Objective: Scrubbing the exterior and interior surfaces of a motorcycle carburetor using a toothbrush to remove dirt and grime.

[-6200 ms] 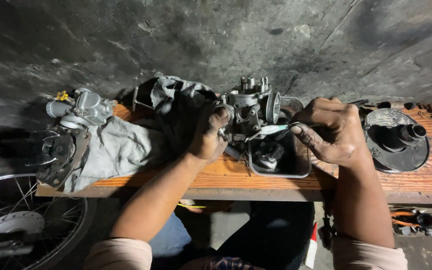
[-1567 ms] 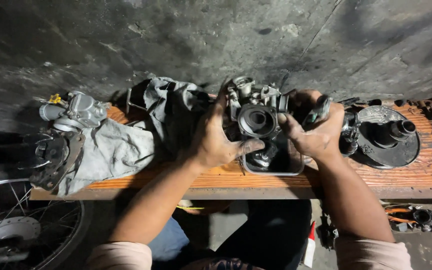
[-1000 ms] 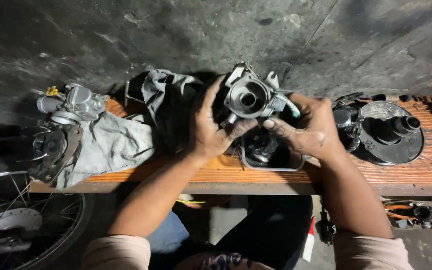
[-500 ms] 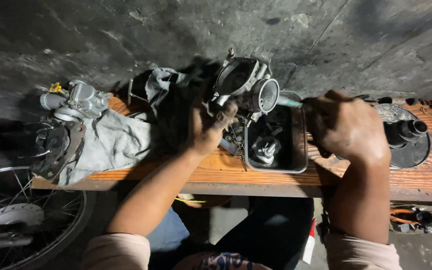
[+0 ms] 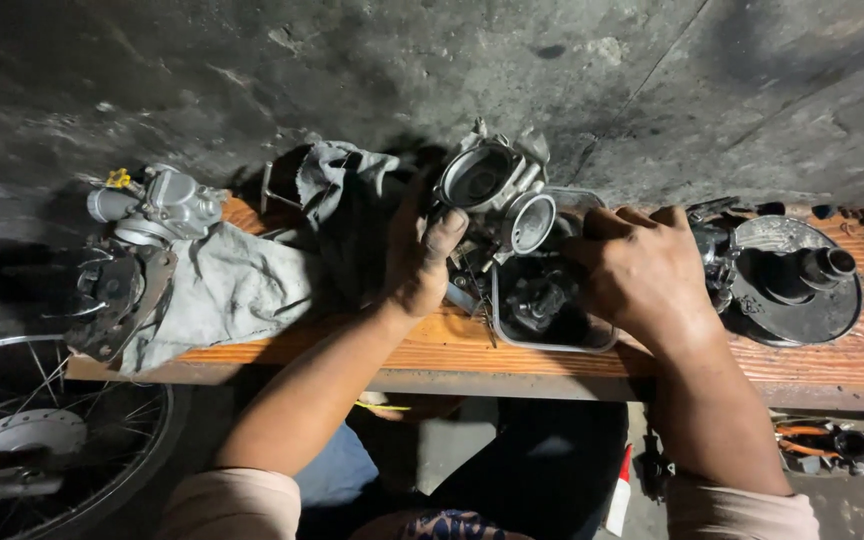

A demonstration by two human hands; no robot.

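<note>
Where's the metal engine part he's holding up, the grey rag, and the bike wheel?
carburetor (image 5: 497, 190), head view, on its round open mouth.
grey rag (image 5: 232, 290), head view, on its flat middle.
bike wheel (image 5: 62, 440), head view, on its spokes.

1. The right hand (image 5: 642, 275) covered whatever its fingers closed on; its grip could not be judged.
2. The left hand's (image 5: 417, 262) palm and lower fingers hid the underside of the carburetor (image 5: 497, 190).
3. The parts inside the metal tray (image 5: 552, 340) sat in shadow, too dark to tell apart.
4. The wheel (image 5: 42, 430) was cut off by the left and bottom edges.
5. Small pieces at the tabletop's (image 5: 832, 360) far right end were too small to identify.
6. The picture's bottom edge cut both sleeves.
</note>
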